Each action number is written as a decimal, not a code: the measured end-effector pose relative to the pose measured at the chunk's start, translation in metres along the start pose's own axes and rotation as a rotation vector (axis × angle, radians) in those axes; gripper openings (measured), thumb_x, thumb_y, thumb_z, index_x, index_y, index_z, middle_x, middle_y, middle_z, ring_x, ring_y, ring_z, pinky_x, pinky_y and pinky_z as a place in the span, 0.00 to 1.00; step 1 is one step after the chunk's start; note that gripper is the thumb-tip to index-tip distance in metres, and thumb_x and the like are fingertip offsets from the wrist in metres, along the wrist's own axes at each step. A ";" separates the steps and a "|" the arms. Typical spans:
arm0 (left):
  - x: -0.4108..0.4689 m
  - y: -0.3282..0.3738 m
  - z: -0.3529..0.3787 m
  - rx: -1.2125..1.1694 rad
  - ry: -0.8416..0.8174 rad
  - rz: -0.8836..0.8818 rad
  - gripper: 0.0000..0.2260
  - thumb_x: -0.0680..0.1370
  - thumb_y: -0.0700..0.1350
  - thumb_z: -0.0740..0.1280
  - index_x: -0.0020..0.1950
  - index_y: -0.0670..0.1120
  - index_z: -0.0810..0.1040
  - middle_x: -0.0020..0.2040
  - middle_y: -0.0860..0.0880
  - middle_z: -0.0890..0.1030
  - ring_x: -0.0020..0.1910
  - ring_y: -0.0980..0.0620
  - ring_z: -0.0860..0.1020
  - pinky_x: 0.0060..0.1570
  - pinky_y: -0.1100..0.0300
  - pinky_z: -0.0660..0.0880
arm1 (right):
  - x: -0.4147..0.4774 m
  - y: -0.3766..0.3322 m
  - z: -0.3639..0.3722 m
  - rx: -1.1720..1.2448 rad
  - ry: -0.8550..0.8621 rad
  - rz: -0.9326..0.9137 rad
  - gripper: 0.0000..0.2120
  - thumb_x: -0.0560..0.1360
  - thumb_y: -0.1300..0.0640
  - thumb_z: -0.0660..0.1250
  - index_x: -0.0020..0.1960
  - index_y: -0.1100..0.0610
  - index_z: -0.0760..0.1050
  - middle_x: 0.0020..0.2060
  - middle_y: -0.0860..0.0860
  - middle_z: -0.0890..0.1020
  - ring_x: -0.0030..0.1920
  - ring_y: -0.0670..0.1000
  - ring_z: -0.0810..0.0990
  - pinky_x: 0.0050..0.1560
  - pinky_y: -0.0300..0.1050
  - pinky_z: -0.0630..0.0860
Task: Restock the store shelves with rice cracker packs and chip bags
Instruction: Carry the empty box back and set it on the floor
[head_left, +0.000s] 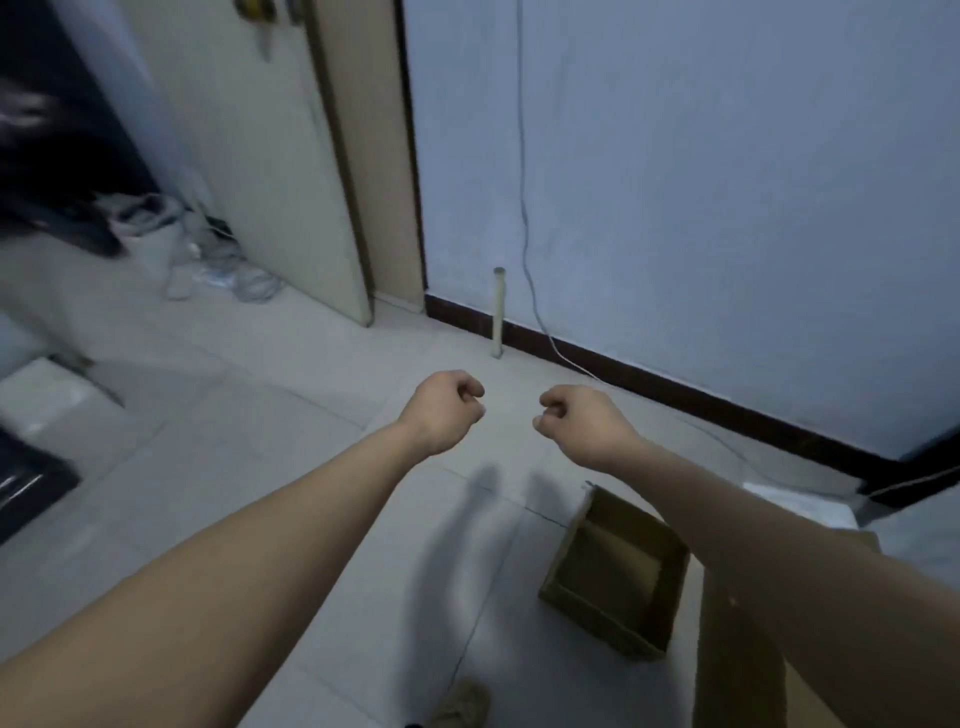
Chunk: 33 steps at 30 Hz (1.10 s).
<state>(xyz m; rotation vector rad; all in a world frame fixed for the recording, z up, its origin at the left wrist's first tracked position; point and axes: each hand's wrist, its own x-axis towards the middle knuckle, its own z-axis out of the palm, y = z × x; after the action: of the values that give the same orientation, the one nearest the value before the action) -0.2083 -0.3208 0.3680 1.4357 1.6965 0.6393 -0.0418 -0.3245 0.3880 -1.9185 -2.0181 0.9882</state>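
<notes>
Beyond one open carton (618, 571), left hand (447, 408) and right hand (582, 421), two empty fists.

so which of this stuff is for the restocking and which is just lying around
Job: left hand, right hand, both curled, empty; open cardboard box, probably the stock carton. No packs or bags visible.
Lying about: pipe stub, wall cable, plastic clutter, shoe.

Both bare forearms stretched forward, left grip (447, 408) and right grip (576, 421) curled into empty fists, near each other
</notes>
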 end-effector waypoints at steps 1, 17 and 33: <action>-0.025 -0.009 -0.020 -0.020 0.037 -0.021 0.12 0.77 0.36 0.63 0.59 0.37 0.77 0.44 0.45 0.77 0.43 0.48 0.75 0.40 0.62 0.71 | -0.013 -0.021 0.009 -0.018 -0.026 -0.055 0.18 0.77 0.56 0.63 0.65 0.61 0.73 0.51 0.55 0.81 0.54 0.55 0.79 0.51 0.44 0.72; -0.442 -0.304 -0.212 -0.331 0.718 -0.658 0.11 0.77 0.36 0.65 0.59 0.37 0.77 0.47 0.45 0.76 0.46 0.48 0.75 0.42 0.62 0.68 | -0.227 -0.319 0.328 -0.307 -0.579 -0.664 0.19 0.77 0.56 0.65 0.65 0.63 0.73 0.58 0.58 0.80 0.60 0.57 0.77 0.60 0.44 0.71; -0.765 -0.693 -0.231 -0.437 0.877 -1.223 0.09 0.76 0.39 0.64 0.56 0.40 0.79 0.56 0.42 0.79 0.56 0.44 0.76 0.53 0.56 0.72 | -0.447 -0.403 0.784 -0.610 -0.958 -0.690 0.22 0.77 0.55 0.63 0.68 0.62 0.69 0.62 0.57 0.77 0.60 0.57 0.77 0.57 0.46 0.73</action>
<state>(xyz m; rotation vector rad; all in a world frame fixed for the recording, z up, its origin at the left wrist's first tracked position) -0.7650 -1.1902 0.1354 -0.3953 2.4183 0.8459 -0.7423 -0.9831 0.1579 -0.6692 -3.4684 1.2928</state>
